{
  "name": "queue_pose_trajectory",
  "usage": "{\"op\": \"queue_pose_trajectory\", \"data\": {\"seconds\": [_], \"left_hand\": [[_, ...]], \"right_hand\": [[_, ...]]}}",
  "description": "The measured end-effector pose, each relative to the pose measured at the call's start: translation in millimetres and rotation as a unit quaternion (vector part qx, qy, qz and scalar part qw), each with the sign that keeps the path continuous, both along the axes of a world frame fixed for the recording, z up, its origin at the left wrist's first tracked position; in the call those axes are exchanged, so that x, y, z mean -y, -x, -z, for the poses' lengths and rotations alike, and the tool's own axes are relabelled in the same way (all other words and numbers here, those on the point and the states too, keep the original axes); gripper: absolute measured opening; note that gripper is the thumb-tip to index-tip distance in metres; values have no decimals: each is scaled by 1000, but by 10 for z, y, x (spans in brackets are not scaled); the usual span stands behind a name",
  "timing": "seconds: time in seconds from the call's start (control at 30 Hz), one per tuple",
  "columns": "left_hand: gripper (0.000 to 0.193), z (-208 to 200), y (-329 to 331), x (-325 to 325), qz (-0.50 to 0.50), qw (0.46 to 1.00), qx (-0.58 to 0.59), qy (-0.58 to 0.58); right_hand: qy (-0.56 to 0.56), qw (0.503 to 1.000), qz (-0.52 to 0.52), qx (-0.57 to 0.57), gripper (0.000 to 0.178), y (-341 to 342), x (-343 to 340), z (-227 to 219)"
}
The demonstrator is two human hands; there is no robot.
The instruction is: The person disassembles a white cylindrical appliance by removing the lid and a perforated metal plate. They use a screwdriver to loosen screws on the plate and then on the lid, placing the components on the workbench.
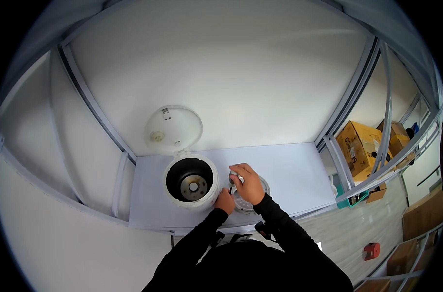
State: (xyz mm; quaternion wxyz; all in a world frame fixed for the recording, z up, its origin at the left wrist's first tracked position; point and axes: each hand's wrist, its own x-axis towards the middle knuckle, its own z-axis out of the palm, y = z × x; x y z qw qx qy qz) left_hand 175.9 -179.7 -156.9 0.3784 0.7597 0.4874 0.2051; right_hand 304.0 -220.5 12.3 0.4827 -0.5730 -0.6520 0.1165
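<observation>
A white rice cooker (pixel 214 193) stands on the table with its lid (pixel 182 127) swung up at the back. Its dark inside shows a round heating plate (pixel 186 188) at the bottom, with no inner pot over it. Just right of the cooker, my left hand (pixel 225 201) is closed around something small, mostly hidden by the fingers. My right hand (pixel 250 185) pinches a small grey rounded piece (pixel 232 175) just above the left. Under my right hand lies a round, pale disc-shaped part (pixel 243 204), partly covered by the hand and wrist.
The white table (pixel 299 180) backs onto a pale panel within a grey metal frame. Beyond its right end are a yellow cardboard box (pixel 358 151), a teal crate (pixel 345 200) and a red stool-like object (pixel 372 251) on the floor. Shelves with boxes stand at the lower right.
</observation>
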Motion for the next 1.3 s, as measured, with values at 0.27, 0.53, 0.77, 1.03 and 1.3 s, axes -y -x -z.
{"op": "queue_pose_trajectory", "data": {"seconds": [0.27, 0.53, 0.77, 1.03, 1.3], "left_hand": [[29, 142, 9, -37, -6, 1000, 7, -7], [29, 233, -5, -88, 4, 1000, 19, -5], [29, 120, -15, -30, -4, 1000, 12, 1], [28, 78, -5, 0, -17, 1000, 0, -1], [28, 46, -45, 28, -45, 999, -20, -1]], "right_hand": [[-17, 998, -1, 59, 37, 66, 78, 40], [-62, 998, 27, 18, 38, 180, 78, -56], [-28, 999, 1, -44, 49, 111, 95, 20], [34, 998, 44, 39, 54, 160, 122, -72], [-34, 999, 22, 1, 57, 134, 98, 13]]}}
